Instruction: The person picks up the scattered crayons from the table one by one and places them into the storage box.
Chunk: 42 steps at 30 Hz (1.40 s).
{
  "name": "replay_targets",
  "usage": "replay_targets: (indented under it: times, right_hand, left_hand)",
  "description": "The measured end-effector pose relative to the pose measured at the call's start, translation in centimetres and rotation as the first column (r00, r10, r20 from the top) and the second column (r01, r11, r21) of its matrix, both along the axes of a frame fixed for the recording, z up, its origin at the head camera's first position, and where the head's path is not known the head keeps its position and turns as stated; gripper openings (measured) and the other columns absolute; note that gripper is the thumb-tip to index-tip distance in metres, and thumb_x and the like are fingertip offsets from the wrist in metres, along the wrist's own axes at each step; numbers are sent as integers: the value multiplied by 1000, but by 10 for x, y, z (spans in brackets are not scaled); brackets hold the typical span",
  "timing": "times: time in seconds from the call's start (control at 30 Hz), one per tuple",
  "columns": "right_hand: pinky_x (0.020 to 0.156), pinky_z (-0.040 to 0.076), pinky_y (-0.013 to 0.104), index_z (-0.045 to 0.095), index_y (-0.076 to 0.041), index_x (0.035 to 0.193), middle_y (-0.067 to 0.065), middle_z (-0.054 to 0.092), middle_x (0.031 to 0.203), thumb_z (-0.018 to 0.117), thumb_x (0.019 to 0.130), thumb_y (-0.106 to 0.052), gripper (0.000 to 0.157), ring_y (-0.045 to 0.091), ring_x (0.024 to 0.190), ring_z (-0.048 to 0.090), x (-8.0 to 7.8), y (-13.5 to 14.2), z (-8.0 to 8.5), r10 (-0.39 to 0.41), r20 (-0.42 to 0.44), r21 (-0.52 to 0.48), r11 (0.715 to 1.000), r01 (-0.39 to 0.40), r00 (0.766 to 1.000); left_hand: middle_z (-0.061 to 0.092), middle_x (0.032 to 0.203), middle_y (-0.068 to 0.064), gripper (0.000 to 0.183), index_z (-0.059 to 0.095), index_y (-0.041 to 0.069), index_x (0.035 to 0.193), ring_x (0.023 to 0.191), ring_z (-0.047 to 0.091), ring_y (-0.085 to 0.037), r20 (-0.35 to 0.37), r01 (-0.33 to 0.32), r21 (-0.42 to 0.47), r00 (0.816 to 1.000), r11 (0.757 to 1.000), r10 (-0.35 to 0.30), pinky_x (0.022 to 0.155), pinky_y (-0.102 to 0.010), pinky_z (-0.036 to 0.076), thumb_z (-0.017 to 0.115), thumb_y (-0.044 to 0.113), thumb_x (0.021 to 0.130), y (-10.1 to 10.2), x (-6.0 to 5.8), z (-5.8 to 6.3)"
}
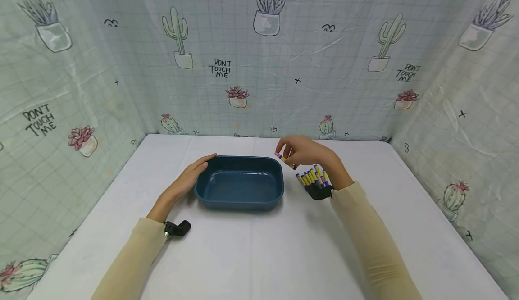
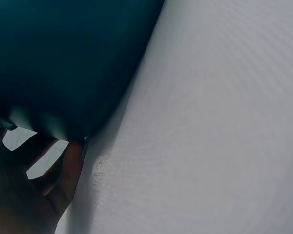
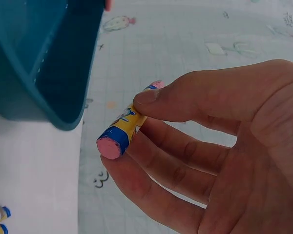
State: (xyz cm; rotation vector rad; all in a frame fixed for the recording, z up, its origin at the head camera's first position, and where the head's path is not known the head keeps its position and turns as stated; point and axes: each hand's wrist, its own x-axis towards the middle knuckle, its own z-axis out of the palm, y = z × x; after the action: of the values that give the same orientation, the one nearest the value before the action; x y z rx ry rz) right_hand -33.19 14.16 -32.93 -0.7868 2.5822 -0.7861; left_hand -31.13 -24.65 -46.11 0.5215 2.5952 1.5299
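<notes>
A dark teal rectangular bin [image 1: 239, 205] stands on the table with nothing inside it. My left hand [image 1: 189, 177] rests against its left side, fingers along the wall near the back corner; the left wrist view shows the fingertips touching the bin. To the right of the bin, my right hand [image 1: 306, 150] is raised and pinches a pink crayon [image 3: 119, 127] between thumb and fingers. The crayon has a yellow and blue paper wrapper and bare pink ends. Several more wrapped crayons [image 1: 312, 177] lie in a group below the right hand, partly hidden by the black wrist camera.
A white table [image 1: 251, 250] carries everything. Behind it and at both sides hangs a checked cloth [image 1: 259, 79] printed with cacti. A black wrist camera [image 1: 178, 228] sits on the left wrist, another [image 1: 319, 193] on the right.
</notes>
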Motion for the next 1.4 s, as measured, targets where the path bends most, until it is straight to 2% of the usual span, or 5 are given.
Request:
replay_targets:
  times: [0.5, 0.7, 0.87, 1.1, 1.4]
  right_hand:
    - [70, 61, 30, 68, -10, 126, 13, 73, 112, 67, 92, -6, 35, 20, 80, 72, -6, -55, 10, 148, -71, 143, 980, -137, 986]
    - [72, 60, 29, 67, -9, 126, 11, 74, 108, 66, 92, -3, 35, 17, 79, 69, -9, -69, 1, 194, -36, 137, 973, -187, 980]
    - [69, 55, 27, 65, -5, 130, 15, 75, 103, 64, 94, 0, 37, 23, 75, 69, -12, -79, -8, 239, -7, 140, 962, -236, 971]
    - [68, 57, 27, 66, -10, 128, 10, 73, 97, 64, 95, -2, 33, 20, 73, 70, -16, -101, -15, 286, 24, 174, 942, -285, 958]
    - [67, 60, 29, 67, -11, 127, 10, 73, 105, 67, 96, -3, 32, 19, 76, 69, -29, -127, -36, 340, 124, 110, 929, -353, 932]
  left_hand:
    - [27, 171, -13, 49, 33, 14, 163, 161, 16, -38, -10, -37, -14, 999, 999, 37, 129, -64, 11, 26, 23, 115, 5, 3, 2]
    - [29, 171, -9, 49, 36, 17, 162, 161, 18, -34, -8, -57, -16, 998, 998, 57, 130, -61, 13, 27, 24, 114, 8, 4, 3]
    - [30, 171, -9, 49, 36, 15, 162, 161, 19, -34, -20, -64, -14, 998, 998, 64, 130, -60, 13, 27, 23, 114, 8, 3, 2]
    - [30, 171, -9, 49, 36, 16, 162, 161, 18, -34, -19, -69, -15, 997, 997, 69, 130, -61, 13, 27, 23, 114, 5, 3, 2]
    - [31, 170, -11, 49, 36, 14, 162, 160, 19, -38, -33, -51, -14, 998, 999, 51, 129, -63, 13, 29, 22, 114, 5, 0, 0]
